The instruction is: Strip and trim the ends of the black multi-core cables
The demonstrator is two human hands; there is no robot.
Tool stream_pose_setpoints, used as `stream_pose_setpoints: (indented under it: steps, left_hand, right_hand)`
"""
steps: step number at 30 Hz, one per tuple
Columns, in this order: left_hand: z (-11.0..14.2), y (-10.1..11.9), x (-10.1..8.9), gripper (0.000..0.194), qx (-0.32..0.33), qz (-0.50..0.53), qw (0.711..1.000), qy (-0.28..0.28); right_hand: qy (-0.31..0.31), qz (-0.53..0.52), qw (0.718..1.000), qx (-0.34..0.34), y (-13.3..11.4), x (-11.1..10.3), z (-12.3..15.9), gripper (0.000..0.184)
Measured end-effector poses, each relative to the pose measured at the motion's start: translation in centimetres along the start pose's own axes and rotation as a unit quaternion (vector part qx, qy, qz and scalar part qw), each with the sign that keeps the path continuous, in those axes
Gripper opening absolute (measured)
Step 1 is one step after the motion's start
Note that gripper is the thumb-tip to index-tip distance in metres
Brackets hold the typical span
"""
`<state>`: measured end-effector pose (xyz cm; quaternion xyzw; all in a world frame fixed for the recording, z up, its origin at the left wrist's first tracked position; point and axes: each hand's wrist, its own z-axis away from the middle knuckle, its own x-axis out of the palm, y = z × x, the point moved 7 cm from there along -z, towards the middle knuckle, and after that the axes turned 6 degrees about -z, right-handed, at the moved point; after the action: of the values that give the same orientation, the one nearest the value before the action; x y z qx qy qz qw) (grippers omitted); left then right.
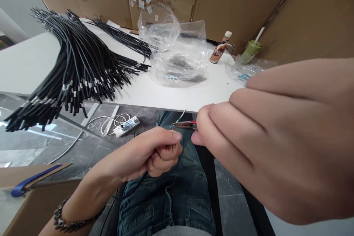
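My left hand (149, 155) is closed around the end of a black cable (132, 188), with its thin coloured wires (174, 149) sticking out between thumb and fingers. My right hand (276, 136), very close to the camera, is closed on a small tool with red handles (184, 125) whose metal tip meets the wire ends just above my left thumb. Both hands hover over my lap in blue jeans (171, 199), just in front of the white table's edge (143, 101).
A large bundle of black cables (74, 70) fans over the table's left side. A clear plastic bag (178, 57) with small metal parts sits mid-table, with a brown bottle (219, 48) and green cup (251, 49) behind. A power strip (125, 126) lies on the floor; cardboard boxes (235, 0) stand behind.
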<state>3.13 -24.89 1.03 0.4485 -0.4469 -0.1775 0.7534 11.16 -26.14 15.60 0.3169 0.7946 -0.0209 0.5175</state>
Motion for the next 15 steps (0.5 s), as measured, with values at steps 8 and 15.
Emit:
stream_pose_setpoints:
  steps: [8,15]
  left_hand:
    - [-0.4,0.6,0.0,0.041,-0.01,-0.161,0.985,0.06]
    - [0.2,1.0,-0.3,0.041,-0.056,-0.309,0.942,0.117]
  right_hand:
    - [-0.145,-0.043,0.982,-0.116,-2.0,1.1,-0.8,0.043]
    - [-0.212,-0.056,0.962,-0.16,-3.2,1.3,-0.5,0.048]
